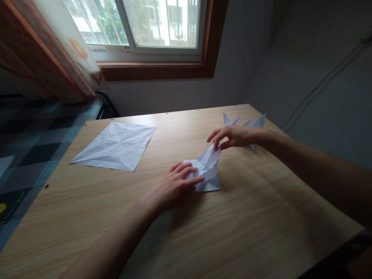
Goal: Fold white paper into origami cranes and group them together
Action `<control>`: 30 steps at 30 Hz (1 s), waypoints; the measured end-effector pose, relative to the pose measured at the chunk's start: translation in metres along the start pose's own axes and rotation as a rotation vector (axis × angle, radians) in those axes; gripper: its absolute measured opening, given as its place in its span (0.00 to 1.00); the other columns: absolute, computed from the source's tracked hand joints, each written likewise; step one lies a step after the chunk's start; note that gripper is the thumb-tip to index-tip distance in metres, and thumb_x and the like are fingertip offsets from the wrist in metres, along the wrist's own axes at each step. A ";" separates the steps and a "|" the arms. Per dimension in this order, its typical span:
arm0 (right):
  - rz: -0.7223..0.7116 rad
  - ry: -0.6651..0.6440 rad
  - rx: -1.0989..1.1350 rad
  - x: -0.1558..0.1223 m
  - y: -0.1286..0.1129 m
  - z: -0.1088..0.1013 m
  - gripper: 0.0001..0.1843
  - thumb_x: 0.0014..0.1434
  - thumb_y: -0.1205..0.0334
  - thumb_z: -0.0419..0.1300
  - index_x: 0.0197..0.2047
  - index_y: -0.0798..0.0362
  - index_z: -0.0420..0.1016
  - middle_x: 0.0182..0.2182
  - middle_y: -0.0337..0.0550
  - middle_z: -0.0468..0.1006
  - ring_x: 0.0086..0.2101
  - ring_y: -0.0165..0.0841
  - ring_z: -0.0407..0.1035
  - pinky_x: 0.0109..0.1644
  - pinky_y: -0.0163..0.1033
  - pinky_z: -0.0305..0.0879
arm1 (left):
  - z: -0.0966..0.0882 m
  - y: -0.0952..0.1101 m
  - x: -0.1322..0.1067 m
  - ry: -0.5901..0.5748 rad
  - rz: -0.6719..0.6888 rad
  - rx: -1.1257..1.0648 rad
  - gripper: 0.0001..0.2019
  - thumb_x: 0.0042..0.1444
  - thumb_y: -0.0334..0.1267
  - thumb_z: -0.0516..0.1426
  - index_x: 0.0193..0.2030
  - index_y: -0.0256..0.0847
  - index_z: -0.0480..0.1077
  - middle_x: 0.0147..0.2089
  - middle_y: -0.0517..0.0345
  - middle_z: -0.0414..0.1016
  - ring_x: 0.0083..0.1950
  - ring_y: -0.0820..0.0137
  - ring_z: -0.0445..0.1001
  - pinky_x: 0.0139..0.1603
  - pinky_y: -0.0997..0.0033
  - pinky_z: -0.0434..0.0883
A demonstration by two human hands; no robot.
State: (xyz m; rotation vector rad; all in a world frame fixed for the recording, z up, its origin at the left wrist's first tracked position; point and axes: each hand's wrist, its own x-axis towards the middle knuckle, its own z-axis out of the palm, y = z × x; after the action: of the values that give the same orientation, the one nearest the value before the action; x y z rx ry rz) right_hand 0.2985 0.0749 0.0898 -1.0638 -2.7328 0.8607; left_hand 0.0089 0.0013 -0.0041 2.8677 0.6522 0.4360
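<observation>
A partly folded sheet of white paper (209, 183) lies on the wooden table, with one flap raised on its right side. Resting flat on its left part is my left hand (177, 184), fingers spread and pressing the paper down. My right hand (229, 136) pinches the top of the raised flap between thumb and finger. Behind the right hand stand white folded paper pieces with pointed tips (258, 121), partly hidden by the hand and wrist.
A creased, unfolded white paper sheet (116, 146) lies at the table's far left. The wooden table (247, 224) has small dark holes along its edges. A checked cloth (37, 155) covers a surface to the left. Beyond are a curtain (49, 42) and a window (165, 23).
</observation>
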 end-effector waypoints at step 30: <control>0.303 0.750 0.379 -0.015 0.011 0.050 0.19 0.61 0.50 0.57 0.46 0.56 0.72 0.36 0.48 0.79 0.33 0.35 0.74 0.37 0.40 0.68 | -0.002 0.003 0.000 -0.021 -0.020 0.044 0.16 0.64 0.39 0.52 0.58 0.54 0.68 0.60 0.56 0.70 0.61 0.57 0.65 0.60 0.51 0.61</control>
State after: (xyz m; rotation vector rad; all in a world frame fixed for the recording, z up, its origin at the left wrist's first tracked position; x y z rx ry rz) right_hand 0.3025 0.0483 0.0432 -1.3720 -1.7521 0.7577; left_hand 0.0092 -0.0017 -0.0016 2.9002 0.6949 0.3927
